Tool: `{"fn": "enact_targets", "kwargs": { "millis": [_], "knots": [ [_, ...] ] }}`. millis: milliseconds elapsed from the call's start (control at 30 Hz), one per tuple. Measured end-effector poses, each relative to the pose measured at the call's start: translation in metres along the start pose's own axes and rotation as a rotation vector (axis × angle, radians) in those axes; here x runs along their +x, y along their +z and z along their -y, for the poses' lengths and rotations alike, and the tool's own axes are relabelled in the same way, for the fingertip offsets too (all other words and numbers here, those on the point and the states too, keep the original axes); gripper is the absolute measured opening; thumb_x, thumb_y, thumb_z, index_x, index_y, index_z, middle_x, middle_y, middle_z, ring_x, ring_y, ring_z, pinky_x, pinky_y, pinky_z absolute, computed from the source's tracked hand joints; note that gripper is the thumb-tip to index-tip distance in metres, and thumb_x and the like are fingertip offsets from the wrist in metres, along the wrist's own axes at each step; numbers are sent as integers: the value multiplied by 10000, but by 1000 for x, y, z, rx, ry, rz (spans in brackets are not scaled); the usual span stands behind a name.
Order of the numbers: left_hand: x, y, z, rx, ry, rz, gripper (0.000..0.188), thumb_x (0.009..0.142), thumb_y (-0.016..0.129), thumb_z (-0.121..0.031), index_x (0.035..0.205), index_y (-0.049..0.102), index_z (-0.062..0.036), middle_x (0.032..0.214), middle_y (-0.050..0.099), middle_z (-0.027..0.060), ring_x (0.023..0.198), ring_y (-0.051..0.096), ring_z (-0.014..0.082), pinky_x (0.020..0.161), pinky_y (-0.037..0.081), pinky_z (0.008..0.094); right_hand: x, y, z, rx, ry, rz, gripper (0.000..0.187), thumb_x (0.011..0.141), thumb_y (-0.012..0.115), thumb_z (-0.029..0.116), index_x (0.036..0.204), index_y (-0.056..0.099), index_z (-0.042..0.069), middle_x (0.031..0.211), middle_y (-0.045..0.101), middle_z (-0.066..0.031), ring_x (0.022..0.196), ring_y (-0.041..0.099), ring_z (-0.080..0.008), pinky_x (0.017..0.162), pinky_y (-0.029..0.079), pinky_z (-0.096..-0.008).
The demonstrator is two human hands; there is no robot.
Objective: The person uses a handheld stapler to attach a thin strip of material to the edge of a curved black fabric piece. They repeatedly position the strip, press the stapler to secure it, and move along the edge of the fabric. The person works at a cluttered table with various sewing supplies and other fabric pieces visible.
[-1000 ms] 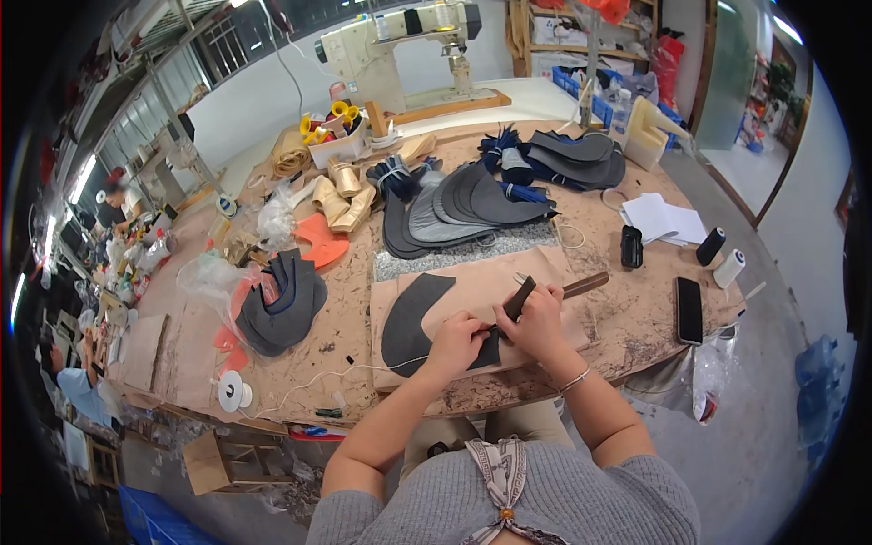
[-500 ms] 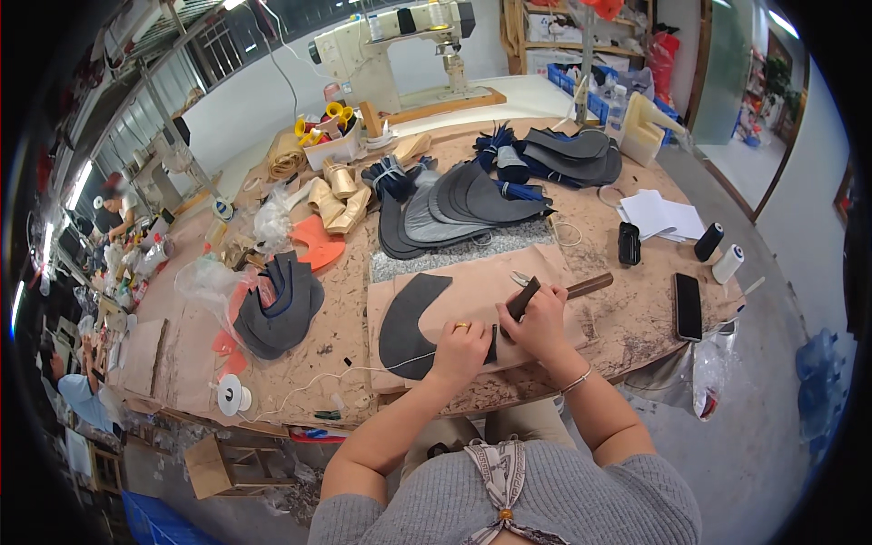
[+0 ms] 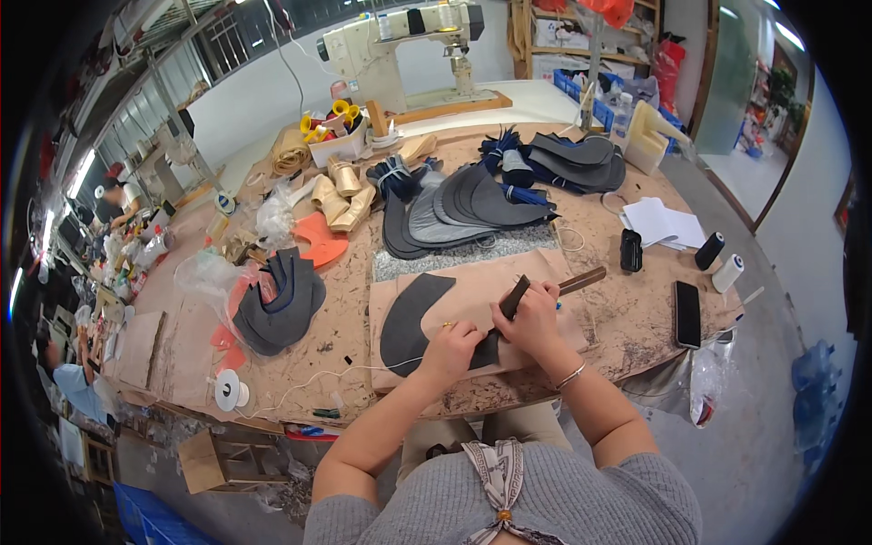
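Observation:
A dark grey curved sheet piece (image 3: 405, 320) lies flat on a tan board (image 3: 481, 272). My left hand (image 3: 449, 352) is closed on the piece's near edge, its fingers bent down and pressed together. In my right hand (image 3: 534, 320) is what looks like a hammer (image 3: 514, 297): its dark, narrow head juts up beside the thumb, and its brown handle sticks out past the fingers to the right. A small bluish bit shows at that hand's right edge; I cannot make out what it is. White thread runs from a spool (image 3: 231, 391) to my left wrist.
Stacked grey pieces (image 3: 280, 309) lie left, and larger bundles (image 3: 472, 209) beyond the board. At the right are a phone (image 3: 688, 313), thread cones (image 3: 728, 272), a black case (image 3: 630, 251) and papers (image 3: 661, 222). A sewing machine (image 3: 372, 73) stands behind.
My right hand and the hammer have shifted slightly left and up. The left hand's fingers have drawn in on the piece's edge. Silver snip-like tips seen earlier by the right hand are now barely visible.

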State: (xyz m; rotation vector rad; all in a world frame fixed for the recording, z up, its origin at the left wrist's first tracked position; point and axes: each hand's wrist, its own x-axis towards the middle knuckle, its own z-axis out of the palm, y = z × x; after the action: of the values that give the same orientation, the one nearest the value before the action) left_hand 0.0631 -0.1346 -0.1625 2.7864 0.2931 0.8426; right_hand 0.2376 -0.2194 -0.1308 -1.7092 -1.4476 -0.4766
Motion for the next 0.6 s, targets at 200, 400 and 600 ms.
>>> {"fn": "enact_targets", "kwargs": {
  "millis": [200,400,600],
  "knots": [
    [-5,-5,0,-49,-26,11,216,808,609,-4,997,706,-47,943,619,102,877,617,293,809,507,395,24,-29,19,4,-40,-131,172,734,766,238,665,645,138,679,620,-18,740,584,-232,829,344,-405],
    [-3,0,2,-81,-26,23,236,800,604,3,1016,690,-41,958,615,116,887,621,304,813,514,402,4,-12,-6,102,14,115,157,726,778,229,679,644,162,685,612,13,767,584,-217,878,338,-407],
    [11,27,-5,-39,-37,-42,207,790,594,0,973,677,-47,940,604,125,868,621,319,798,510,413,24,-30,11,-83,-129,-134,190,685,804,270,706,650,161,733,600,12,777,567,-222,880,333,-421]
  ]
}}
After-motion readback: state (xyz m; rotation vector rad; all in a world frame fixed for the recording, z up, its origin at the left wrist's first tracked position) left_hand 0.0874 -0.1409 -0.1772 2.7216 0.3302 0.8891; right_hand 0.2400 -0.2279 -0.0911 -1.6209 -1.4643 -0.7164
